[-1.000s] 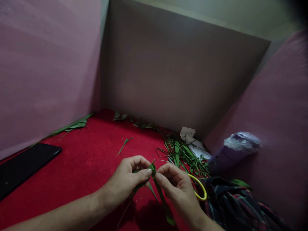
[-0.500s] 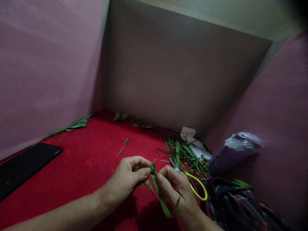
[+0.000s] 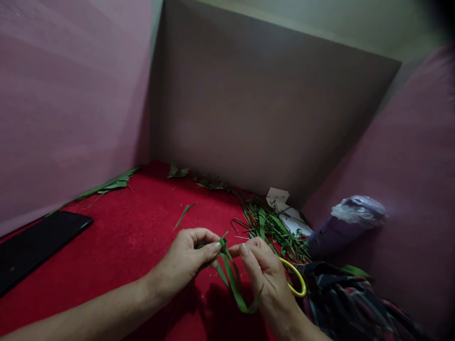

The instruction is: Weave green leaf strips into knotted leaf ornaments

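Head view. Left hand (image 3: 185,260): thumb and forefinger pinched shut on the folded end of a narrow green leaf strip (image 3: 232,282), apparently to pin the fold. Right hand (image 3: 268,277): closed on the same strip, which loops slack beneath it, over the red felt tabletop (image 3: 124,237). Yellow-handled scissors (image 3: 296,282) lie just beside the right hand, within reach. Loose green leaf trimmings (image 3: 273,227) sit behind.

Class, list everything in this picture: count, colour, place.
leaf strip: one, green, looped between both hands
leaf pile: many strips, green, beyond right hand
loose leaves: few, green, along left wall
handle loop: one, yellow, beside right hand
phone: one, black, far left
paper scraps: about two, white, back right
cone: one, purple, plastic-wrapped, right
checked fabric: one, dark, lower right
cloth: one, red, covering the surface
panels: three, pink sides, brown back
left hand: one, pinching leaf strip
right hand: one, pinching leaf strip
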Available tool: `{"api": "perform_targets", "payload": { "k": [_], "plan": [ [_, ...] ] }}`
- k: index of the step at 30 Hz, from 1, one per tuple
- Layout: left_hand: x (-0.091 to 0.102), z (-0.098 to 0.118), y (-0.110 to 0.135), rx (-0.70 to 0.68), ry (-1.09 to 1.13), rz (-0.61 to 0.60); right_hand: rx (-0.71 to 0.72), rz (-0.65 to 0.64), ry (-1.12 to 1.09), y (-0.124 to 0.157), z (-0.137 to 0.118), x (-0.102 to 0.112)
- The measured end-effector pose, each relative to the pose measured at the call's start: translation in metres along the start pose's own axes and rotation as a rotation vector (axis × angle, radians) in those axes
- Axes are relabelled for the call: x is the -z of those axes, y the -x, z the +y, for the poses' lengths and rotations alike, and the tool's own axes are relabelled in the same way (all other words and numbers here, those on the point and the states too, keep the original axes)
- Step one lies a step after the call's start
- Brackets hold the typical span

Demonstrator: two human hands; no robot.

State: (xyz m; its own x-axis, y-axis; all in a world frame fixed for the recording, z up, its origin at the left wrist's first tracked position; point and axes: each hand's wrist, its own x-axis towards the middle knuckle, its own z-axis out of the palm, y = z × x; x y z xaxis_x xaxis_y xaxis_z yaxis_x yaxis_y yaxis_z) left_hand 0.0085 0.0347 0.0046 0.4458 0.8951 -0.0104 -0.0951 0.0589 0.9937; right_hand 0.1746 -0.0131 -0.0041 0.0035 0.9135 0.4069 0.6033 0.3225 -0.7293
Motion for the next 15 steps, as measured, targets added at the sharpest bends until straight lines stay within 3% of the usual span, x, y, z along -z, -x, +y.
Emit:
{"api": "perform_targets", "payload": {
  "k": [4, 8, 10, 15],
  "plan": [
    [0.000, -0.003, 0.000, -0.031, -0.011, -0.027, 0.049, -0.003, -0.031, -0.002, -0.004, -0.001],
    [-0.001, -0.004, 0.002, -0.048, -0.038, -0.059, -0.210, -0.161, -0.398, -0.003, -0.004, -0.006],
    [-0.001, -0.004, 0.003, -0.060, -0.043, -0.069, -0.342, -0.178, -0.567, -0.003, -0.002, -0.009],
    [-0.002, -0.005, 0.005, -0.071, -0.036, -0.096, -0.429, -0.142, -0.714, -0.006, -0.001, -0.009]
  ]
}}
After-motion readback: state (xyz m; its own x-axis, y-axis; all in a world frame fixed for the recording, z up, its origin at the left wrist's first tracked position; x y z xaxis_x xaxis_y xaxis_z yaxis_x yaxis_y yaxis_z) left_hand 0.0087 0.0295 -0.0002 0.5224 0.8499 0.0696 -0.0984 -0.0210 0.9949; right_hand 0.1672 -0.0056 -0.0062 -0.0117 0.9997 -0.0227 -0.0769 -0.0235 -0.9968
